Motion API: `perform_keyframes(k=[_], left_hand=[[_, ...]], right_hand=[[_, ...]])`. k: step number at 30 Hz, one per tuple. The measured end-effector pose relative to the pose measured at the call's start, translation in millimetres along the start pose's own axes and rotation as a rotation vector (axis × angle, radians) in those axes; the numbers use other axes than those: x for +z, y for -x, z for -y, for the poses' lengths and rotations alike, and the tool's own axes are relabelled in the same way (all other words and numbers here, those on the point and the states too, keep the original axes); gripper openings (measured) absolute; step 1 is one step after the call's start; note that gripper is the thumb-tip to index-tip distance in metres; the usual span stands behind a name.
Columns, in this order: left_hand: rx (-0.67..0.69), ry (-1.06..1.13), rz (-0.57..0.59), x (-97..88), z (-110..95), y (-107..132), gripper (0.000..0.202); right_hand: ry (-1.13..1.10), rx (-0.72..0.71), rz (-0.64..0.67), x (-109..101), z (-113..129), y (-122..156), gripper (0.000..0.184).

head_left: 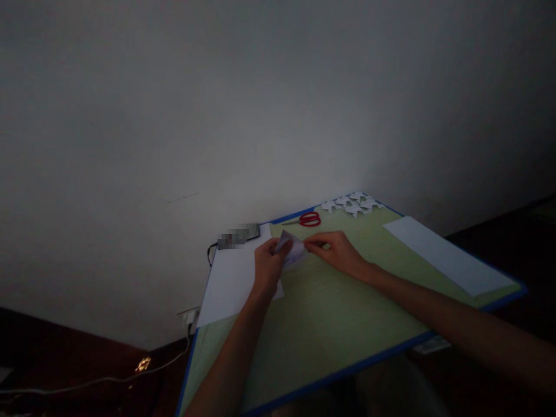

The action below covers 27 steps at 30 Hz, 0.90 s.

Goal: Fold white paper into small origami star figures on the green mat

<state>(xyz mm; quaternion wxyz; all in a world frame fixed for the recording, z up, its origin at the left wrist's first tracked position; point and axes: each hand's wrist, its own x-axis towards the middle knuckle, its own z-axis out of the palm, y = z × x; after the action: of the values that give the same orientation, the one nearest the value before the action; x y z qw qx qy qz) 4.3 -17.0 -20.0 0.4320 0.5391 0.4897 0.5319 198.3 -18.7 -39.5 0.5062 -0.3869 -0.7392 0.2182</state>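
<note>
Here, both hands, left hand (268, 263) and right hand (336, 250), pinch the folded paper (292, 248) mid-frame; uneven pressure might skew its crease.

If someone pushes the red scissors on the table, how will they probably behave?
The red scissors lie flat on the green table, so they would probably slide, not roll. They look rigid, likely heavier than the paper sheet. Both hands are elsewhere, on a folded paper piece.

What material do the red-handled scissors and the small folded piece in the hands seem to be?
Scissors: glossy red handles look plastic; the thin grey blades are probably metal. Folded piece: thin matt white paper, judging by its sharp creases, pinched between left hand and right hand.
</note>
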Motion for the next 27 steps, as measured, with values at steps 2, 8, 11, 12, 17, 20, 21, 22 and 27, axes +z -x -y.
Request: perform_keyframes(k=[2, 8, 11, 12, 17, 20, 21, 22, 27], left_hand=[[-0.009, 0.009, -0.004, -0.1, -0.1, 0.1, 0.034], [0.001, -0.002, -0.007, -1.8, 0.1, -0.2, 0.038], [-0.012, 0.020, -0.013, -1.8, -1.1, 0.8, 0.044], [-0.016, 0.030, -0.013, -1.6, -1.8, 1.4, 0.047], [-0.041, 0.110, -0.013, 0.0, -4.0, 2.9, 0.051], [-0.050, 0.126, -0.019, 0.8, -3.3, 2.3, 0.052], [-0.047, 0.125, -0.019, 1.0, -3.0, 2.1, 0.052], [-0.043, 0.122, -0.018, 1.1, -2.8, 1.9, 0.051], [-0.004, 0.073, -0.017, 2.5, -4.2, 3.2, 0.043]], right_hand=[[0.027, -0.032, 0.028, -1.1, 1.4, 0.1, 0.017], [-0.009, -0.011, 0.037, -0.8, 2.9, -1.5, 0.020], [-0.073, 0.038, 0.027, 0.0, -0.1, -2.3, 0.022], [-0.103, 0.054, 0.027, -0.1, -1.0, -2.5, 0.023], [-0.194, 0.062, 0.047, -2.8, -2.4, -3.1, 0.025], [-0.184, 0.064, 0.041, -4.3, -2.7, -3.7, 0.024], [-0.181, 0.074, 0.031, -4.6, -2.8, -3.9, 0.023], [-0.173, 0.082, 0.018, -5.0, -2.8, -4.0, 0.022], [-0.093, 0.026, -0.008, -5.0, -0.8, -3.7, 0.019]])
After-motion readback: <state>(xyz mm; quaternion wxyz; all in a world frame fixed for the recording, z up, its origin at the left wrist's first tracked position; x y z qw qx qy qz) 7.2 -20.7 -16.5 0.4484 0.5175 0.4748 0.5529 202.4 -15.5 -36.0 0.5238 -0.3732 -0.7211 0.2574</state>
